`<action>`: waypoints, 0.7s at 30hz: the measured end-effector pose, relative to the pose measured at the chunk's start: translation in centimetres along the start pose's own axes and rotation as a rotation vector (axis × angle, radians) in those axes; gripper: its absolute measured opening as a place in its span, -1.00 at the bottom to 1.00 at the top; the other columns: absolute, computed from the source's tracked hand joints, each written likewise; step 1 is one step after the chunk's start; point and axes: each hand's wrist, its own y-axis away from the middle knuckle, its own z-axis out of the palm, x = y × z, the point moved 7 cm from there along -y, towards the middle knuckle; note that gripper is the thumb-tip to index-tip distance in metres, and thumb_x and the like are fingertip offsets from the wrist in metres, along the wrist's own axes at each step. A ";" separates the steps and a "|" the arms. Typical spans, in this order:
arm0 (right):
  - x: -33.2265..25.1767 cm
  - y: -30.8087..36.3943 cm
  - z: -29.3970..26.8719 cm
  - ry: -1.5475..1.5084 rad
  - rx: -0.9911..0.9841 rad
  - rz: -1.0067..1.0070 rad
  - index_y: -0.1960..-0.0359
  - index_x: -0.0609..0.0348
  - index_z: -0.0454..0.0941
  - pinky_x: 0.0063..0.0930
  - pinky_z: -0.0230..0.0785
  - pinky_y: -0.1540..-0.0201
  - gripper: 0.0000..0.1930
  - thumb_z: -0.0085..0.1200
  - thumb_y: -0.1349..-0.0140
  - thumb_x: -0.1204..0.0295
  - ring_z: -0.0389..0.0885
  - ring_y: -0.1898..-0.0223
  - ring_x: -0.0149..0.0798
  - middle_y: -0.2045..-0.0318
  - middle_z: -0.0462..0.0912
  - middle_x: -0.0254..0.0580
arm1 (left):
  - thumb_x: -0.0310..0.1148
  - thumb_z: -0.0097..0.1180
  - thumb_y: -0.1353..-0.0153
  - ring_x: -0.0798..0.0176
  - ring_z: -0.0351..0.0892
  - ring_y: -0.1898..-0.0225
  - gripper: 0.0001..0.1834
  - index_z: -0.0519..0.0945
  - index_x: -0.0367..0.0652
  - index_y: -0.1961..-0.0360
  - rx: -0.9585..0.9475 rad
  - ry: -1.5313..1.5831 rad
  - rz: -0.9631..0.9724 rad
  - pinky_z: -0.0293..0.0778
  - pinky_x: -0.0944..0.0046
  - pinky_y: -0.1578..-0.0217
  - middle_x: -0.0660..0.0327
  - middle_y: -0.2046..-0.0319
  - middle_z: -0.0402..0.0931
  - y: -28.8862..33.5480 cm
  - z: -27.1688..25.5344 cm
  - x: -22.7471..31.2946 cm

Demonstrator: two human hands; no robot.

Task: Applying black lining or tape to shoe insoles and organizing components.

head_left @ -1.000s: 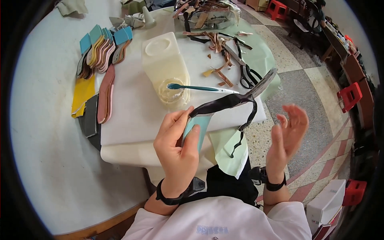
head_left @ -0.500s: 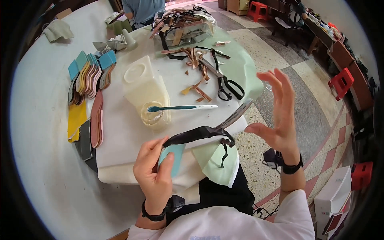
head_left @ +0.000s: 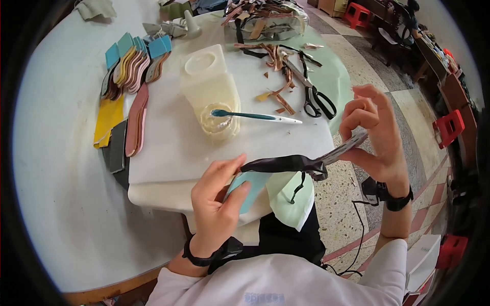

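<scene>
My left hand [head_left: 218, 204] is closed on a light blue flat piece [head_left: 255, 186], thumb on its face. Along the piece's upper edge runs a glossy black strip [head_left: 275, 164], its near end under my left fingertips. The strip twists into a small bunch at the right, and a thin black tail dangles from it. Its greyish far end lies between the thumb and curled fingers of my right hand [head_left: 377, 135]. Beyond them, a toothbrush [head_left: 260, 117] with a teal head rests across an open tub of cream-coloured paste [head_left: 220, 130].
Black-handled scissors [head_left: 317, 102] lie beside brown and black scraps [head_left: 278, 61]. A clear bag [head_left: 270, 31] of offcuts stands at the back. Stacked coloured pieces [head_left: 127, 66] sit at the left. A pale green sheet [head_left: 293, 204] hangs over my lap; red stools [head_left: 449, 127] stand on the floor.
My right hand has gone from spread fingers to curling around the strip's far end. That end has come right and down to it. The whole view has shifted a little.
</scene>
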 end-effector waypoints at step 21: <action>-3.2 -3.5 2.2 0.164 -0.231 -0.070 -0.10 0.30 0.16 -0.38 0.28 0.06 -0.30 0.17 0.17 0.68 0.51 0.21 -0.28 0.10 0.39 -0.13 | -0.60 0.09 -0.13 0.23 0.56 0.11 -0.73 0.57 -0.38 0.11 -0.348 0.074 0.132 0.43 0.37 0.08 0.01 0.13 0.57 -2.4 1.7 -1.3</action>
